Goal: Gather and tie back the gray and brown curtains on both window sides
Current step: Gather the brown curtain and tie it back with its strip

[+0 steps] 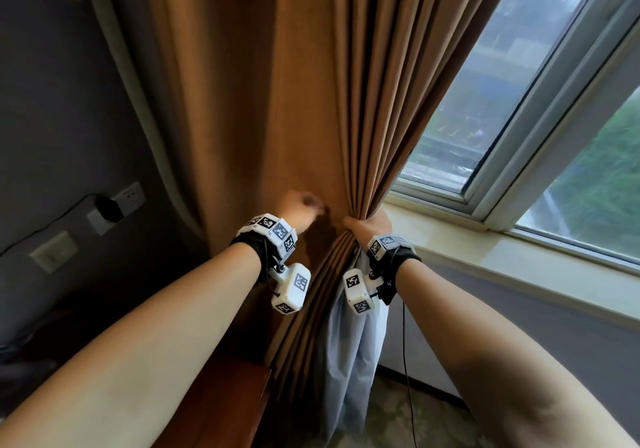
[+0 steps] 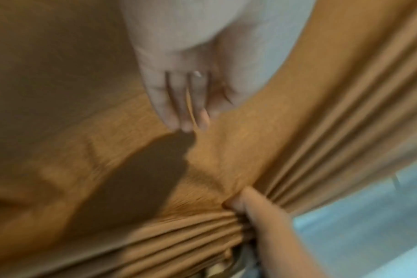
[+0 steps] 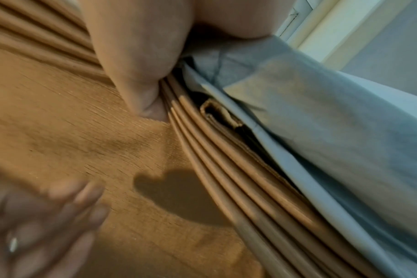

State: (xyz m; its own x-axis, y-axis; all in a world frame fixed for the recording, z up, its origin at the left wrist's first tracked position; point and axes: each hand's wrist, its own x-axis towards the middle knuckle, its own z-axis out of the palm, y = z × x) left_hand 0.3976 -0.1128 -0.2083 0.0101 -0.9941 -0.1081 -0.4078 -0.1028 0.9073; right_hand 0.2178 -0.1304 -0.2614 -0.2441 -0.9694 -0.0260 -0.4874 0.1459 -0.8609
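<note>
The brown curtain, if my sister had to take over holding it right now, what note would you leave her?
Right hand: grips the bunched pleats of the brown curtain beside the windowsill, fingers curled round the bundle.
Left hand: blurred, near the flat stretch of the curtain just left of the bundle, holding nothing that I can see.
The gray curtain hangs under the right hand, behind the brown pleats.
Done: the window-side folds are gathered.
Left: pull in the flat stretch on the left, then tie the bundle. No tie-back shows in any view. The other window side is out of sight.
</note>
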